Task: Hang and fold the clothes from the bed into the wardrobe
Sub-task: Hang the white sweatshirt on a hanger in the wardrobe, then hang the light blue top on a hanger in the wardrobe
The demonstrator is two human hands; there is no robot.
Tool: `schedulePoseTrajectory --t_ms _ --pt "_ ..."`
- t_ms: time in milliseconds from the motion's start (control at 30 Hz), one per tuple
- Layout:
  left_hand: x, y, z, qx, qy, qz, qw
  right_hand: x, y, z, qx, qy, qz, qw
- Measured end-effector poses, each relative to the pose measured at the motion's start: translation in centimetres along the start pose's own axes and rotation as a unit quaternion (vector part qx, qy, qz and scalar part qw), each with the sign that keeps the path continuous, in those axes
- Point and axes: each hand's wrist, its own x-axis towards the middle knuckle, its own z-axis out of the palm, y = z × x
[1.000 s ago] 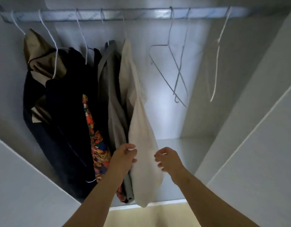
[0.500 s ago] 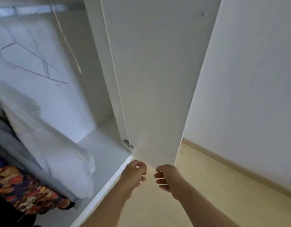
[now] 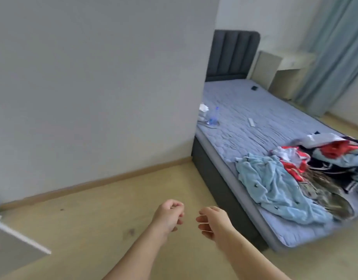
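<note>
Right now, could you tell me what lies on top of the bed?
A heap of clothes, light blue garment foremost, at the near end; farther up, a clear bottle, a white object and a dark object. The wall hides part of the bed's left side.

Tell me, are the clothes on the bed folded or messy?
Messy, not folded. The clothes lie in a crumpled heap on the bed, and the light blue piece is spread out wrinkled near the edge.
</note>
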Motion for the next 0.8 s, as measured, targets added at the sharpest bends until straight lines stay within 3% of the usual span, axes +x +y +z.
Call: schedulePoseTrajectory --t_ms 333,500,633,800 --pt "5.7 7.3 21.7 0.132 -0.195 0.026 0.972 3.9 2.1 -21.9 0.171 0.156 0.07 0.97" --pt "11.9 10.5 29.0 0.161 -0.224 0.026 0.961 9.2 0.9 -28.8 0.219 0.19 0.09 0.953" --pt "17.4 14.4 34.5 0.168 -0.241 0.006 0.956 15.1 -2.6 -34.1 0.195 0.206 0.101 0.954" --pt "22.3 18.9 40.8 0.186 -0.247 -0.011 0.951 21.5 -6.9 -39.3 0.222 0.197 0.101 0.95"
